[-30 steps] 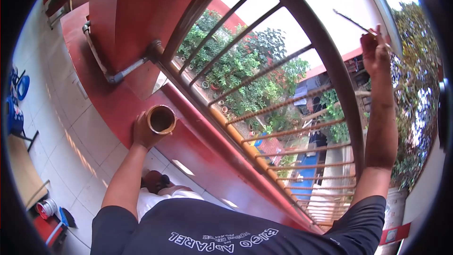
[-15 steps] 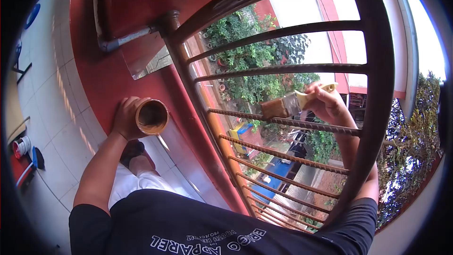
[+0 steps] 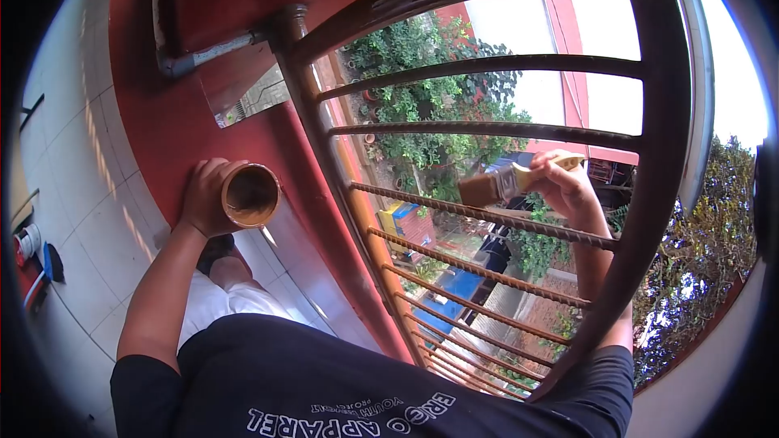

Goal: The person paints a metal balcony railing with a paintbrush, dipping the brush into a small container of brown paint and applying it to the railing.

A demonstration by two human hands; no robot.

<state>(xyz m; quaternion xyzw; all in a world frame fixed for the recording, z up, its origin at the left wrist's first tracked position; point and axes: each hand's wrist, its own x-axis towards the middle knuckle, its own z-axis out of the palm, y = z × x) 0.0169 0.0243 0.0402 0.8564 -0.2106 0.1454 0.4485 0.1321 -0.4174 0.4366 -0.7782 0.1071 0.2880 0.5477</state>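
Note:
In my left hand (image 3: 203,199) is a round brown paint cup (image 3: 264,217), tilted with its mouth towards me. Brown paint coats its inside, and my fingers wrap its far side. My right hand (image 3: 561,182) grips a wide paintbrush (image 3: 505,182) by its pale yellow handle. Brown paint covers the bristles, which point left, right at a ribbed bar (image 3: 430,201) of the metal railing. My right forearm passes behind the railing's thick dark brown rail (image 3: 661,113), so the hand is on the outer side of the bars.
A red ledge (image 3: 324,219) runs along the railing's foot, and a grey pipe (image 3: 215,53) bends over the red wall. Pale floor tiles (image 3: 89,186) lie to the left, with a blue dustpan-like thing (image 3: 52,263). Beyond the bars are plants (image 3: 422,97) far below.
My view has shifted slightly. The paintbrush has slid a little along the ribbed bar towards the thick rail. My left hand still holds the paint cup.

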